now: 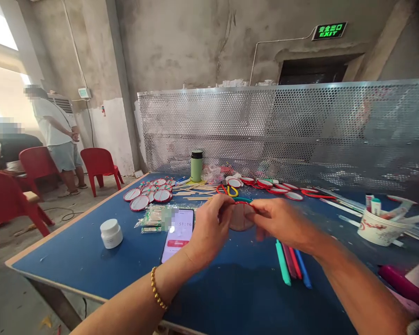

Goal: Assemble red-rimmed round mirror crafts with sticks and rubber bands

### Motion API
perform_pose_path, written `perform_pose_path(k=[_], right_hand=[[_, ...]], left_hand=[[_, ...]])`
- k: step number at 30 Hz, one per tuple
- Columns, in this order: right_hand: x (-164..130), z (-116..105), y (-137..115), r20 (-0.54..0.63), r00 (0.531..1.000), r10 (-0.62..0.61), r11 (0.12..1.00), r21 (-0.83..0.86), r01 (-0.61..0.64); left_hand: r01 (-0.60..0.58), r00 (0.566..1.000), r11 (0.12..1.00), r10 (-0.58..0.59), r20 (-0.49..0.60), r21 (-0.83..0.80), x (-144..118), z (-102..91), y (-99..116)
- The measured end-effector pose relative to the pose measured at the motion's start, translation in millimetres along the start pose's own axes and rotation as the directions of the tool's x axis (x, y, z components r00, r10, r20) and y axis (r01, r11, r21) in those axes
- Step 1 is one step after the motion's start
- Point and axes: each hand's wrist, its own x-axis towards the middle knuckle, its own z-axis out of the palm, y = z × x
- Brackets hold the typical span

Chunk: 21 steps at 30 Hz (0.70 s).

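Between my two hands, above the blue table, is a round pale disc with a red rim (242,218). My left hand (212,223) pinches its left edge with thumb and fingers. On the opposite edge, my right hand (277,219) is closed, its lower fingers slightly blurred. Just beyond the disc, scissors with red and yellow handles (230,191) lie beside a teal curved piece (242,199). A lit phone (178,235) is left of my left hand. Turquoise, maroon, red and blue sticks (293,263) lie below my right hand.
Red-rimmed discs (139,202) are piled at back left, with wooden sticks (195,191) nearby. A green bottle (196,166), a white jar (111,233) and a cup of markers (380,227) stand around. A perforated metal screen (282,135) borders the far edge. Two people are at left.
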Motion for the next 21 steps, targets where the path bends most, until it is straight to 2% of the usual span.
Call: perform_pose_path(k=[2, 7, 12, 16, 21], right_hand=[[-2, -1, -5, 0.014, 1.0, -0.001, 0.999, 0.042, 0.0], [-8, 7, -1, 0.106, 0.994, -0.02, 0.953, 0.304, -0.013], [-12, 21, 11, 0.104, 0.994, -0.035, 0.889, 0.457, -0.016], [-20, 25, 12, 0.065, 0.997, -0.046, 0.874, 0.486, 0.009], [-32, 25, 9, 0.043, 0.999, 0.004, 0.881, 0.472, -0.024]], left_hand=[[0.032, 0.999, 0.998, -0.032, -0.002, -0.045, 1, -2.8, 4], [0.159, 0.987, 0.97, -0.158, 0.022, -0.185, 1, -5.0, 13], [0.25, 0.965, 0.945, -0.226, 0.131, -0.212, 7, -8.1, 16], [0.304, 0.939, 0.917, -0.243, 0.242, -0.258, 9, -14.4, 16], [0.254, 0.935, 0.936, -0.172, 0.311, -0.244, 6, -18.1, 13]])
